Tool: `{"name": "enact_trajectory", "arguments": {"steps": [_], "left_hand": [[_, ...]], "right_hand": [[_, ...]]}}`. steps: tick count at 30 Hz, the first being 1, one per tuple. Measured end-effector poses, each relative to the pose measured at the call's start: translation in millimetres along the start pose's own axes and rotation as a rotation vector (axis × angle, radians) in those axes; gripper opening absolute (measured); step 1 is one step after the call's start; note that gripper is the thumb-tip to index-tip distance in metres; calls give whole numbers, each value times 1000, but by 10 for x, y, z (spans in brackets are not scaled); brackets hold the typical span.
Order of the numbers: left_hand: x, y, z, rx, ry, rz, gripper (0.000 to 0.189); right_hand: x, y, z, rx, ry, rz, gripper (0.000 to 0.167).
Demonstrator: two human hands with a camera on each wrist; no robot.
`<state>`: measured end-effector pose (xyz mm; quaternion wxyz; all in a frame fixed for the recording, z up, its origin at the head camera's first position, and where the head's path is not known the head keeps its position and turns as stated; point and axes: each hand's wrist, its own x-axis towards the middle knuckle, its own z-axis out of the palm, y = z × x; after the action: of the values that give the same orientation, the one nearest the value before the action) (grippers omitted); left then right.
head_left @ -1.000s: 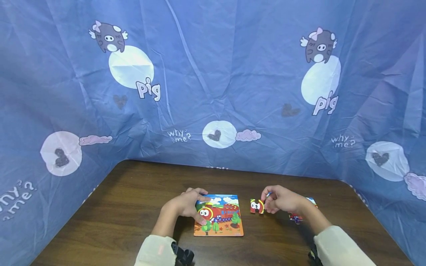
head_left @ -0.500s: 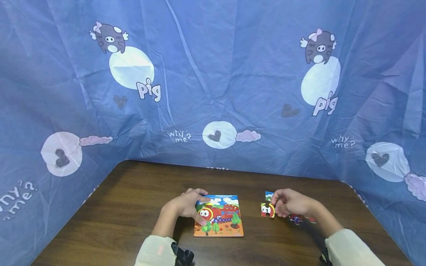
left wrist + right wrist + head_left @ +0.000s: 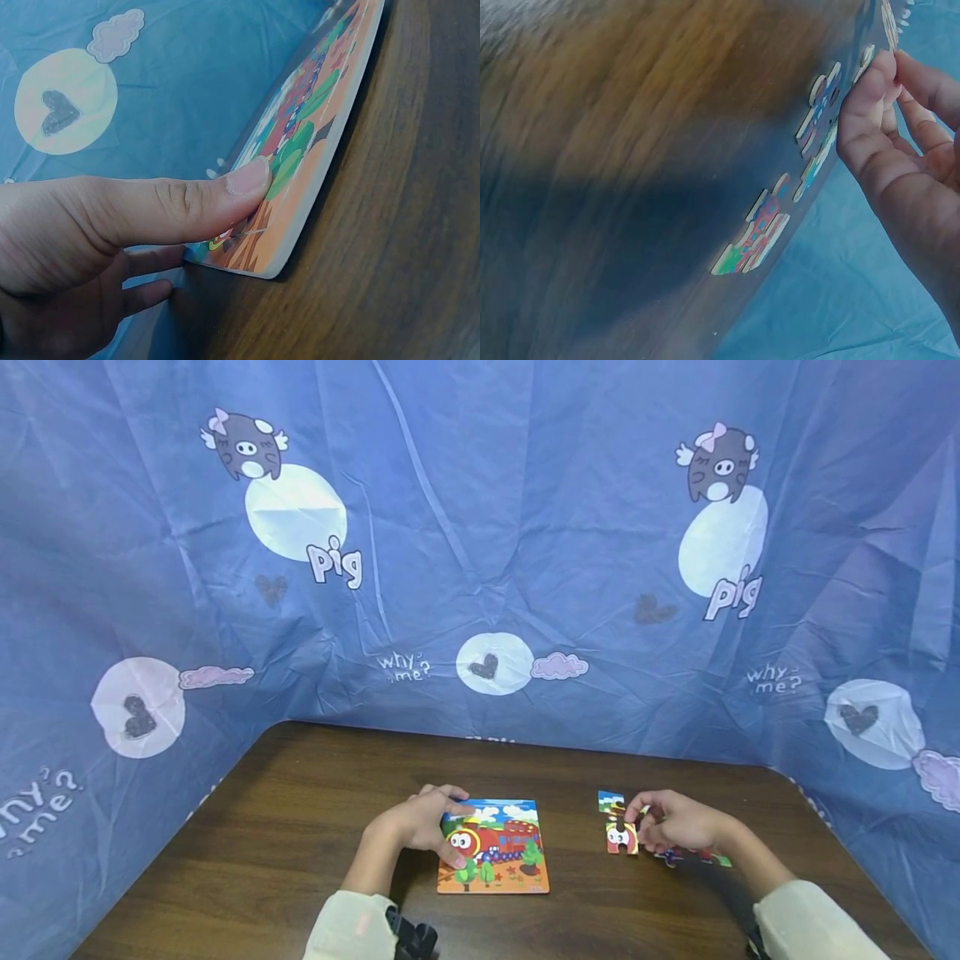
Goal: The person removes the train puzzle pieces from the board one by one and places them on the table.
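My right hand (image 3: 678, 820) draws its pinched eyed piece (image 3: 621, 838) beside the cloud piece (image 3: 610, 802), away from the board (image 3: 498, 852) under my outspread left hand (image 3: 418, 822).

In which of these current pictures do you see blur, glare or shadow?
Right wrist: the table is blurred, with glare at upper left and a dark shadow; puzzle pieces look clearer. Left wrist: table grain soft, left hand sharper. Head: fairly sharp overall.

There are two hands (image 3: 422, 823) (image 3: 681, 821), one board (image 3: 501, 847), at least four puzzle pieces (image 3: 621, 838)
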<state>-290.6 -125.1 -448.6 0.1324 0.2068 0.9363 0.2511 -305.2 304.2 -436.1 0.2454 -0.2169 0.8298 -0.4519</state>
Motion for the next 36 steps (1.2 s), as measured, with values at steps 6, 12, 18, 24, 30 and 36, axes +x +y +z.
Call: {"name": "enact_trajectory", "arguments": {"steps": [6, 12, 18, 24, 30, 36], "left_hand": [[2, -6, 1, -19, -3, -15, 78], [12, -10, -4, -25, -10, -10, 78], [9, 2, -7, -15, -9, -15, 79], [13, 6, -1, -12, -4, -24, 79], [10, -6, 4, -28, -11, -13, 78], [13, 0, 3, -23, -5, -7, 78]], "right_hand": [[-9, -8, 18, -6, 11, -12, 27], [-3, -38, 68, -33, 39, 12, 27], [14, -40, 88, -54, 45, -2, 28], [28, -7, 105, -54, 63, -2, 28], [28, 4, 105, -69, 69, 2, 30], [29, -81, 118, -107, 81, -29, 27]]}}
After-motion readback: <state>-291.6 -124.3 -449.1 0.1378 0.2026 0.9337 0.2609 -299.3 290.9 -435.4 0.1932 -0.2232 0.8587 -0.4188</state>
